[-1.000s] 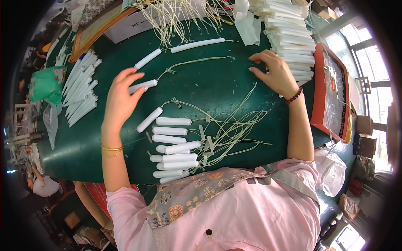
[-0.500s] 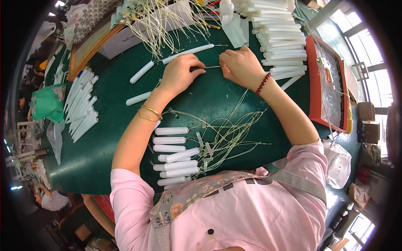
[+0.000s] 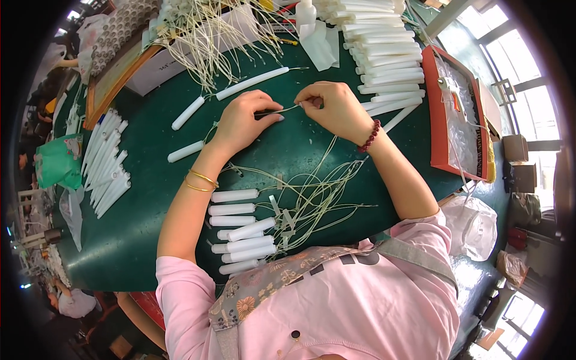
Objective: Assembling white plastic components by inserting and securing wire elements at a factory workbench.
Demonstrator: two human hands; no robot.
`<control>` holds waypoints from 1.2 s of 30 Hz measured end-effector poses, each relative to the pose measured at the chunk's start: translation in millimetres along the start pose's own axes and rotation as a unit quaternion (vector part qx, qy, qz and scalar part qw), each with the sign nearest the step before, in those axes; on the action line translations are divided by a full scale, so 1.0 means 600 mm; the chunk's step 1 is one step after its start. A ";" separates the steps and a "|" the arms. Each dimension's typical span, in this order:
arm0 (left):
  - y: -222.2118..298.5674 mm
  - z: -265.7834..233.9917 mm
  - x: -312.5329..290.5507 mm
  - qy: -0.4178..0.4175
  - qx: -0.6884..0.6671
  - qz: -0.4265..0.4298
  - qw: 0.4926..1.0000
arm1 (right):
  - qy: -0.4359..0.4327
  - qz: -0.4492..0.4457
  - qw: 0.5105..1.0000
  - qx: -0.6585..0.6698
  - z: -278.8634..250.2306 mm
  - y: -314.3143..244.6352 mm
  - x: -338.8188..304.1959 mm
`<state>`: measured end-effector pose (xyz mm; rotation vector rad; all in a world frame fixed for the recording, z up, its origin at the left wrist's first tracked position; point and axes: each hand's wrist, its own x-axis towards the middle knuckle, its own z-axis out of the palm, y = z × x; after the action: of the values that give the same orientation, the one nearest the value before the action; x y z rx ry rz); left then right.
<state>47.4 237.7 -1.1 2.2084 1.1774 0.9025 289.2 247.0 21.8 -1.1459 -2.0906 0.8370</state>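
Observation:
A thin pale cord [image 3: 290,109] stretches between my two hands above the green table. My right hand [image 3: 337,113] pinches one end of it between thumb and fingertips. The cord runs into my left hand [image 3: 241,121], between its thumb and curled fingers; the rest of the grip is hidden from above. Just beyond my left hand lies a long white tube [image 3: 252,83] with a short wire at its tip, and beside it a shorter white tube [image 3: 188,113]. Another short tube [image 3: 186,152] lies left of my left wrist.
Nearer me lie several short white tubes [image 3: 233,209] with tangled pale cords [image 3: 324,192]. White tubes are piled at the far right [image 3: 390,51] and left [image 3: 108,162]. A cord bundle [image 3: 210,45] hangs over a white box [image 3: 162,75]. A red-orange box [image 3: 440,159] stands right.
Both hands have shifted slightly in the picture along with the whole scene as the view moved. The cord between them now slants up toward my right hand, whose fingertips have turned toward the left.

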 end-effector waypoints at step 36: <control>-0.025 0.003 0.007 -0.058 -0.109 -0.143 0.982 | 0.258 0.003 0.927 0.272 -0.091 0.053 -0.071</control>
<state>42.2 248.9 -11.1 1.8346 1.2373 0.7347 365.0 236.1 22.6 -0.9323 -1.3118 0.9199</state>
